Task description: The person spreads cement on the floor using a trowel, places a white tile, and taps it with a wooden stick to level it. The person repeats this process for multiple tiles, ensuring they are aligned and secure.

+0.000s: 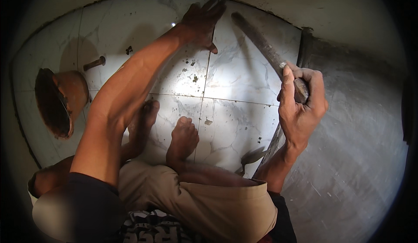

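My left hand (pixel 202 23) reaches to the far side of the floor. Its fingers are spread over the white marbled tiles (pixel 237 75), close to the foot of the wall. At the right, my right hand (pixel 301 92) is closed around the near end of a long, dark stick (pixel 261 42). The stick slants away to the far left, its far tip above the tiles near my left fingers; whether that tip touches them I cannot tell. Its butt end, brown and wood-like, shows inside my right grip.
A rusty-brown bucket (pixel 74 92) lies tilted at the left, beside a short bolt-shaped piece (pixel 94 63). A trowel (pixel 251 157) rests near my right knee. Grey bare floor (pixel 344 147) borders the tiles on the right. Dark crumbs (pixel 195 78) dot the tiles before my bare feet (pixel 183 138).
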Tool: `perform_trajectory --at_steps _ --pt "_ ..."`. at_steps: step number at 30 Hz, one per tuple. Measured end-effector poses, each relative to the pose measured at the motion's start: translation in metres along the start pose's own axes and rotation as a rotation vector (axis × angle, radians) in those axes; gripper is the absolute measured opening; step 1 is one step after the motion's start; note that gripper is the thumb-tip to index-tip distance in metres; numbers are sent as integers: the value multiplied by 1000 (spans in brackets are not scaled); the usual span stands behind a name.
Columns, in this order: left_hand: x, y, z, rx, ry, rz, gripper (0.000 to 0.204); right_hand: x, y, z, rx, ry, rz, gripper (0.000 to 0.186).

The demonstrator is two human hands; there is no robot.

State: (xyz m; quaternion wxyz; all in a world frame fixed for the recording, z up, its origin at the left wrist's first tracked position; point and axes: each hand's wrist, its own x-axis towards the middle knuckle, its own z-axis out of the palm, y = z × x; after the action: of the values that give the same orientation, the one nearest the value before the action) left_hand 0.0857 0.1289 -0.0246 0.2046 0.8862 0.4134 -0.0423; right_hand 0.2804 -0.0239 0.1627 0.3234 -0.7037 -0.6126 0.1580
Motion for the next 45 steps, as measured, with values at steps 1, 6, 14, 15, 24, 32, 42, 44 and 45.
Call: perform_trajectory --at_steps 1,6,14,15,24,32,42,44,45 --pt "0 0 1 17 22 -1 139 2 -3 -1 -20 -60 19 10" --pt "2 -2 4 23 6 5 138 13 -4 -4 -75 -108 17 11" --pt "4 -4 7 71 67 32 135 14 -1 -1 -97 -121 16 11" --pt "5 -3 8 73 67 36 135 14 -2 -2 -85 -78 13 12" --pt "3 -6 11 82 126 48 130 16 -4 1 -106 -74 -2 12" --pt "10 5 -5 173 -53 -28 133 16 0 1 -83 -39 24 11" --pt "9 10 -11 182 -77 -34 134 21 -1 -2 -63 -49 56 10" --pt "6 9 -11 184 -67 -32 134 22 -1 -3 -59 -25 46 10" --pt "5 8 -11 181 -45 -18 134 20 -3 -4 -57 6 42 10"
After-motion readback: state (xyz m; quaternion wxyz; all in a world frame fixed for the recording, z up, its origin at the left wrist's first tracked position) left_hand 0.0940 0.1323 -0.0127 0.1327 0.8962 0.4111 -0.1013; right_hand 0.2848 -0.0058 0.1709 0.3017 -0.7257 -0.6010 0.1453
